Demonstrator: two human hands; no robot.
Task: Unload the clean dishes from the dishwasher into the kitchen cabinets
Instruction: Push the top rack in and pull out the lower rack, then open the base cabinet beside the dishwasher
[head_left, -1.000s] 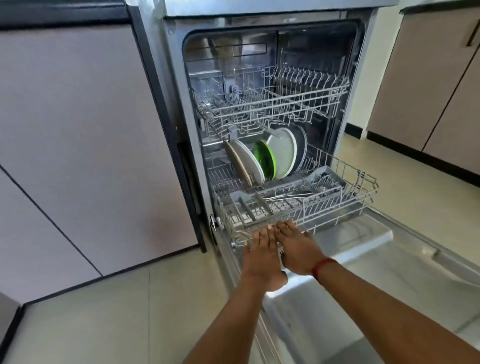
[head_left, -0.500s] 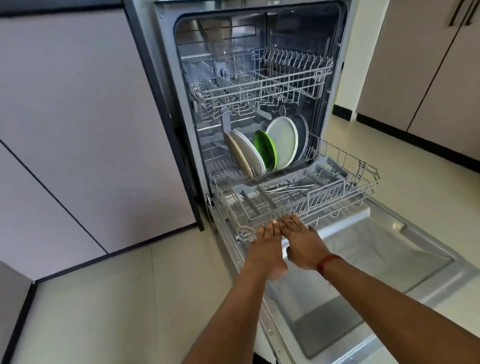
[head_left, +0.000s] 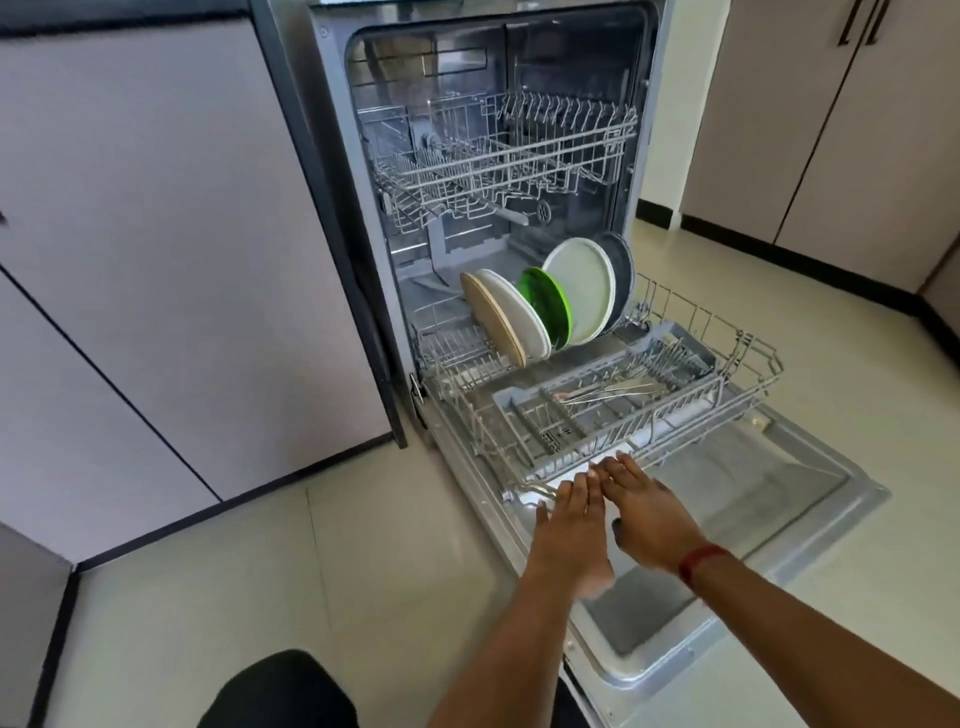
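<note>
The dishwasher stands open with its lower rack (head_left: 748, 364) pulled partly out over the dropped door (head_left: 753, 514). Several plates stand upright at the rack's back: a beige plate (head_left: 491, 325), a white plate (head_left: 514, 312), a green plate (head_left: 548, 306), a large pale plate (head_left: 582, 280) and a dark grey plate (head_left: 622, 267). Cutlery (head_left: 608, 392) lies in a grey tray (head_left: 680, 345) near the rack's front. My left hand (head_left: 569, 525) and my right hand (head_left: 649, 514) sit side by side, fingers hooked over the rack's front rail.
The upper rack (head_left: 509, 156) looks bare and stays inside the tub. Pale cabinet fronts (head_left: 156, 260) stand to the left and tall cabinet doors (head_left: 831, 130) to the right. The door juts out over the tiled floor (head_left: 337, 571). My dark-clad knee (head_left: 280, 691) shows at the bottom.
Both hands have drawn back toward me along the door, and the lower rack has slid further out with them. The plates now sit nearer the tub's opening.
</note>
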